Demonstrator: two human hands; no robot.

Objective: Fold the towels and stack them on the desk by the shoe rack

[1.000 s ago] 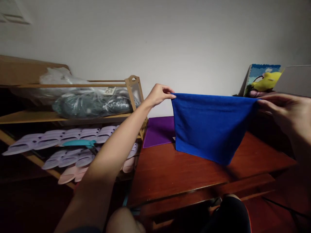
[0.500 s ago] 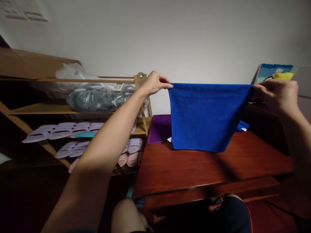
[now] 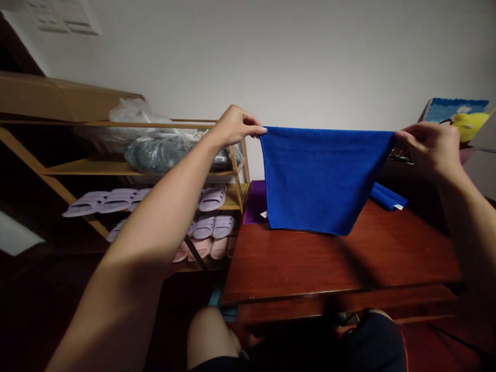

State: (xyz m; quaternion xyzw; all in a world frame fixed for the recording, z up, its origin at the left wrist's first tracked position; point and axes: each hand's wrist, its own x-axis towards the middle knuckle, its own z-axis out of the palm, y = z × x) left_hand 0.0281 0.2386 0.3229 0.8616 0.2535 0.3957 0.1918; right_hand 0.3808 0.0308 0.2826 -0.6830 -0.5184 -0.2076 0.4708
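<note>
A blue cloth towel (image 3: pixel 321 181) hangs spread out in front of me, its top edge pulled straight. My left hand (image 3: pixel 237 125) pinches its upper left corner between thumb and fingers. At the upper right corner, my right hand (image 3: pixel 432 147) is closed on the cloth in the same way. The lower edge hangs just over or on the table; whether it touches I cannot tell. Behind it lies a purple cloth (image 3: pixel 254 202), partly hidden, with a small white tag showing. A second blue cloth (image 3: pixel 388 196), folded or rolled, rests behind to the right.
The reddish wooden table (image 3: pixel 294 263) stands in front of my knees. On the left, a wooden rack (image 3: pixel 89 169) holds several purple slippers (image 3: pixel 212 197), pink slippers (image 3: pixel 219 248), plastic-wrapped items (image 3: pixel 163 155) and a cardboard box (image 3: pixel 70 101). A yellow object (image 3: pixel 470 126) is at the back right.
Both hands and the hanging towel sit slightly further left and higher in the view, which has itself shifted. More of the folded blue cloth shows. Both grips are unchanged.
</note>
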